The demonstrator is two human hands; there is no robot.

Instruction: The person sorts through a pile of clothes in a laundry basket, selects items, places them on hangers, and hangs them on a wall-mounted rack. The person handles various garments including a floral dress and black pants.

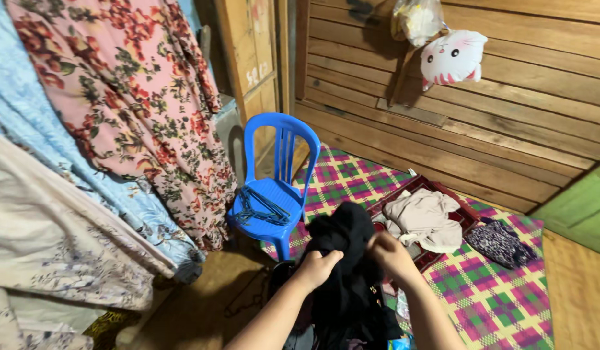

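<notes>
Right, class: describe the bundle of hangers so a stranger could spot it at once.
Find the blue chair standing against the wooden wall, beside the hanging floral cloth. The hangers lie heaped on its seat: thin, dark blue wire shapes, the only thing on the chair.

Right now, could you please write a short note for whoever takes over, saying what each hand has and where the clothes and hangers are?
Left hand: closed on the black garment, gripping its left side.
Right hand: pinching the same garment near its top edge.
The garment is held up in front of the body, bunched, with no hanger in it.
Hangers: a dark pile on the seat of the blue plastic chair, untouched.
Beige cloth: lying in the red basket on the checked mat.
Patterned dark cloth: on the mat, right of the basket.
Floral fabrics hang at the left.
</notes>
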